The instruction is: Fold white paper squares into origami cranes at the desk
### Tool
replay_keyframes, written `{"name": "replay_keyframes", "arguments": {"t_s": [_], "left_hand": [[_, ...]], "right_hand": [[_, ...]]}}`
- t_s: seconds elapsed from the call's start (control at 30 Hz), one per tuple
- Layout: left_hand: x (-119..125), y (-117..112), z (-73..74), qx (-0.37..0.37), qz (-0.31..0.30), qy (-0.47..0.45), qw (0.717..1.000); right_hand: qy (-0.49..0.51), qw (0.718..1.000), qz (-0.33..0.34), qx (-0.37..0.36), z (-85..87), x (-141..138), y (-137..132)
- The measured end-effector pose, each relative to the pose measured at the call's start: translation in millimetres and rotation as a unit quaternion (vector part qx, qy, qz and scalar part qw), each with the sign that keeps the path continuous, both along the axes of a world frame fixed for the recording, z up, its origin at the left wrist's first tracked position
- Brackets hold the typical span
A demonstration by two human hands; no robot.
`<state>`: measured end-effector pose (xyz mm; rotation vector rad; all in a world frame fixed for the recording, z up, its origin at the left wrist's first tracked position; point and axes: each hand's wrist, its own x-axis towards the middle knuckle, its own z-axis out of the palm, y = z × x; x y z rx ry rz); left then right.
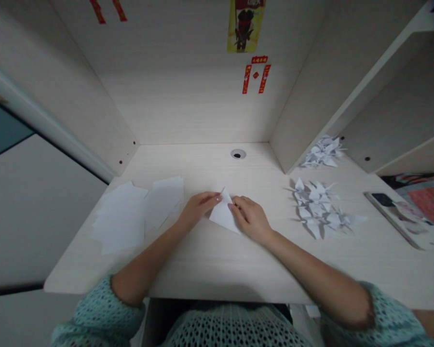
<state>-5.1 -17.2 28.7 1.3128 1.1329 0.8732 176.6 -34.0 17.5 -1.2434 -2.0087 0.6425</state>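
A white sheet of paper, folded to a triangle-like shape [224, 215], lies on the desk between my hands with its point toward the back. My left hand [199, 207] pinches its upper left edge between thumb and fingers. On the other side, my right hand [251, 215] has its thumb on the paper's right edge, the fingers curled beneath and beside it. Left of my left hand lie loose white paper sheets [121, 219], with a smaller overlapping batch [164, 198] next to them.
Folded white paper cranes [316, 207] cluster on the right, with another heap [323, 152] behind them by the upright panel [296, 130]. A phone [405, 219] lies farther right near reddish cloth [430, 200]. A round cable hole [238, 153] sits at the desk's back.
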Motion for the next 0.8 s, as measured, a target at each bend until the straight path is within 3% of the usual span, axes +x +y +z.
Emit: {"name": "replay_keyframes", "arguments": {"t_s": [0.07,0.27,0.8], "left_hand": [[1,-2,-2.8,0.007,-0.005,0.032,0.999],[8,-11,-9.5,0.062,0.112,0.123,0.984],[-4,8,-12.4,0.064,0.251,-0.024,0.966]], "right_hand": [[-0.033,0.999,0.017,0.02,0.1,-1,-2],[0.015,0.999,-0.034,-0.034,-7.2,-7,-1],[-0.042,0.998,-0.033,-0.013,-9.4,-7,2]]}}
